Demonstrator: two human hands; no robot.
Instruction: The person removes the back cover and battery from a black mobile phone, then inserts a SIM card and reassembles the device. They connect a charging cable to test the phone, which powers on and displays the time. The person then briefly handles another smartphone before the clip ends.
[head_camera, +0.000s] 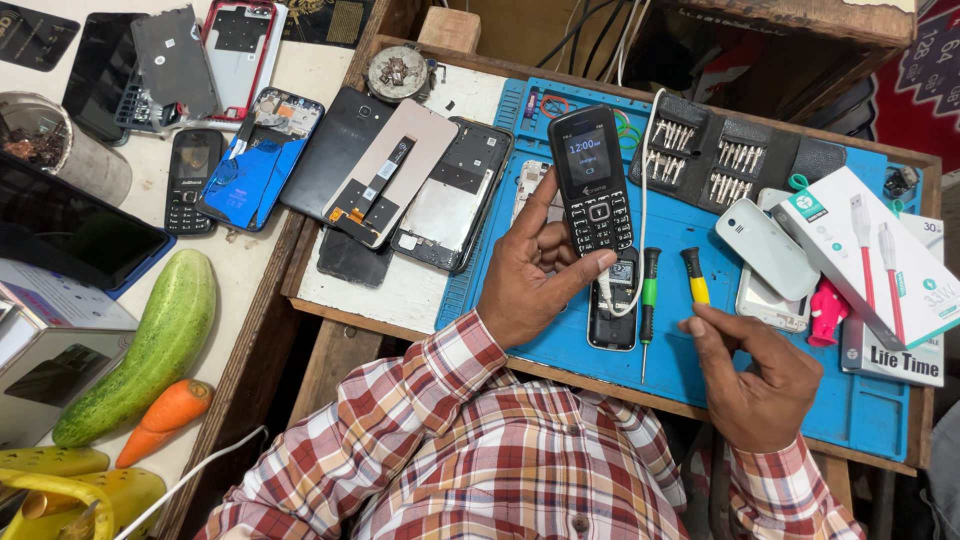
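The left hand (530, 270) holds a black keypad phone (590, 180) upright above the blue work mat (780, 380), its grip closed on the lower part of the handset with the thumb pressed against the right edge below the keys; the small screen is lit. Just below the phone, lying on the mat, is an opened black handset (612, 315) with a white cable (645, 200) looping over it. To the right of that handset lie a green-handled screwdriver (649, 300) and a yellow-handled screwdriver (694, 277). The right hand (765, 375) rests low on the mat, its grip narrow, forefinger and thumb tips touching the yellow handle's lower end. Further right on the mat are a white phone back cover (765, 248), a pink figure (825, 312) and a white charger box (880, 255); behind the phone sits a black bit case (740, 160). Left of the mat, on the bench (400, 295), lie dismantled smartphones (400, 180). Well left of the mat are a cucumber (150, 350) and a carrot (165, 420).
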